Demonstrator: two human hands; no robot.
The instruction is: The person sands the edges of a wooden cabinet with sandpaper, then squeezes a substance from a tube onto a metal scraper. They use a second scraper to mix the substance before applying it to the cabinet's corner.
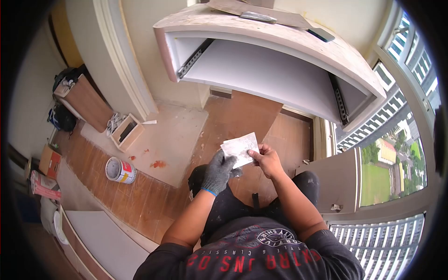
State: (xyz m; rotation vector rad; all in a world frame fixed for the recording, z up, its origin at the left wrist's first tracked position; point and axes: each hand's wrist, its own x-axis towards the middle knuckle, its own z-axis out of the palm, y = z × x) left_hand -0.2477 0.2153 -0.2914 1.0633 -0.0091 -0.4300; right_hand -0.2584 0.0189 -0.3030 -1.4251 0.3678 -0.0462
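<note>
Between my hands, above my lap, is a folded white sheet of paper (240, 148) with grey smudges; it may be sandpaper, but its grit is not visible. My left hand (219, 170), in a grey work glove with a blue cuff edge, grips its lower left side. My bare right hand (267, 160) pinches the right edge, thumb on top and fingers partly hidden behind. In front of me stands a curved white cabinet (261, 60) with an open drawer bay and metal slides at both sides.
On the cabinet top lie a thin board (266, 14), a flat metallic piece (257, 17) and a dark phone-like object (321, 34). A paint-smeared bucket (120, 170) stands on the wooden floor at left, near a small wooden box (127, 134). Windows line the right side.
</note>
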